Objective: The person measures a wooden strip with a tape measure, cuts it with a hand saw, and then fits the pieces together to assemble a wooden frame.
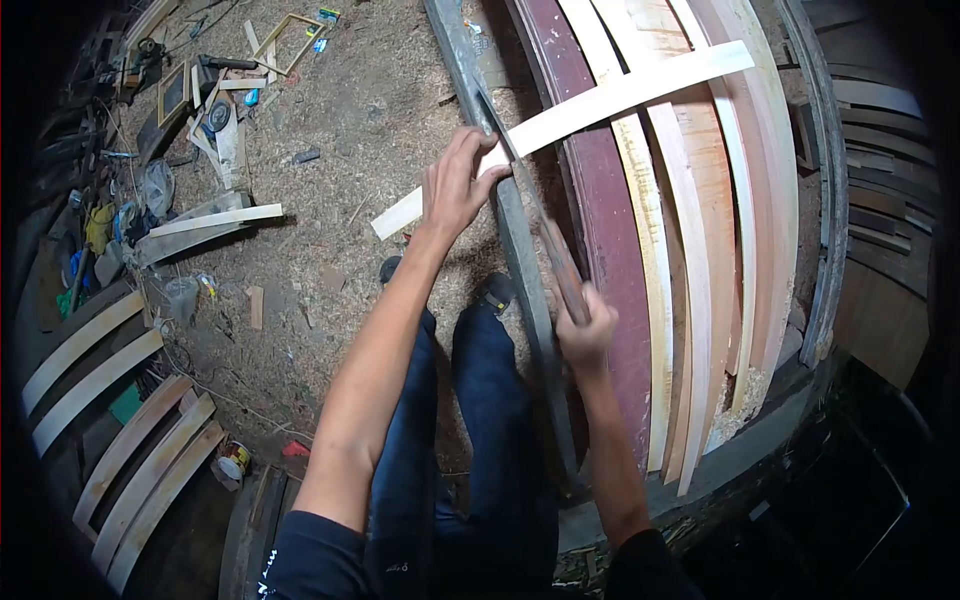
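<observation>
Left fingers [463,165] on pale strip [610,98], right hand [587,328] gripping saw [560,250], blade apparently against the wood

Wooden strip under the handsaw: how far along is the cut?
Done: the wooden strip lies across the grey beam, handsaw against it. In hand: left hand steadies the strip, right hand grips the handsaw. Remaining: apparently severing it, as wood extends both sides of the blade; depth is unclear.

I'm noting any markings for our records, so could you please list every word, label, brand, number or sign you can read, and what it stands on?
No text can be read with certainty.
White lettering on the left sleeve: too blurred.
Small pale mark on the dark clothing: too small.
Label on the tub: too small.
</observation>
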The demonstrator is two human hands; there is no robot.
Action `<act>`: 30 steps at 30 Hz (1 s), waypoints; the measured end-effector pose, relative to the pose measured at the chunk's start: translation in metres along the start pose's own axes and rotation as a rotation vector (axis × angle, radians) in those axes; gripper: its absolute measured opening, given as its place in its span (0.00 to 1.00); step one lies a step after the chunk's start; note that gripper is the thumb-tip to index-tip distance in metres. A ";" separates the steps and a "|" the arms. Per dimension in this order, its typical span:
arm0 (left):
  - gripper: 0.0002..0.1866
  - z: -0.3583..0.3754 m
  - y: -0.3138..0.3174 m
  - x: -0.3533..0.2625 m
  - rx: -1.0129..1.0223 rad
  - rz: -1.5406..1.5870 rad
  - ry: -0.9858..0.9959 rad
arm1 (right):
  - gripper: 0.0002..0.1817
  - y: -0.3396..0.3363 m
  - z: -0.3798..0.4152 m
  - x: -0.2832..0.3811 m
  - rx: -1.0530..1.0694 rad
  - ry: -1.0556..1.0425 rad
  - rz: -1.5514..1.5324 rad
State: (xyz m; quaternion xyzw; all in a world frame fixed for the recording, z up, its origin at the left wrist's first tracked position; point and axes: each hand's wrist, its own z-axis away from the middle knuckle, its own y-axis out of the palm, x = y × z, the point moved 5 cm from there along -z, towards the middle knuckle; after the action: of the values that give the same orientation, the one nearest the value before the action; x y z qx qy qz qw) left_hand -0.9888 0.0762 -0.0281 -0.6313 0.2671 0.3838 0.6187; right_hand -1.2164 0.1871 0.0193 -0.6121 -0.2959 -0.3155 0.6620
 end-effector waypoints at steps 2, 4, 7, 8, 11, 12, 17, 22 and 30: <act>0.21 0.000 0.002 0.003 -0.052 -0.059 0.095 | 0.16 -0.001 0.002 -0.001 0.015 0.008 0.009; 0.20 0.000 -0.001 0.001 -0.050 -0.054 0.123 | 0.15 0.003 -0.003 0.012 -0.011 -0.012 0.018; 0.20 0.000 -0.002 -0.001 -0.048 -0.042 0.164 | 0.14 0.034 -0.037 0.021 0.007 0.053 -0.003; 0.20 0.000 -0.001 -0.001 -0.050 -0.044 0.164 | 0.14 0.038 -0.043 0.021 0.003 0.048 -0.012; 0.20 -0.002 0.000 0.002 -0.008 -0.034 0.099 | 0.14 0.021 -0.016 0.002 -0.030 -0.049 0.034; 0.20 -0.003 -0.001 0.002 0.003 -0.054 0.091 | 0.15 0.012 -0.004 -0.001 -0.070 -0.105 0.068; 0.19 -0.004 -0.002 0.000 -0.003 -0.041 0.179 | 0.15 0.024 -0.017 0.023 -0.051 0.007 0.003; 0.19 -0.004 -0.005 -0.004 -0.002 -0.039 0.083 | 0.16 0.048 -0.042 0.016 -0.029 0.042 -0.016; 0.19 -0.003 0.001 -0.001 0.023 -0.027 0.081 | 0.15 0.033 -0.028 0.009 -0.013 0.039 -0.026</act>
State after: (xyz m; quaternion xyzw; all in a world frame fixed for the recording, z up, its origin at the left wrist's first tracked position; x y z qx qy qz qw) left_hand -0.9893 0.0733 -0.0280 -0.6426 0.2877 0.3464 0.6199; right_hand -1.1849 0.1607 0.0036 -0.6060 -0.2890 -0.3378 0.6596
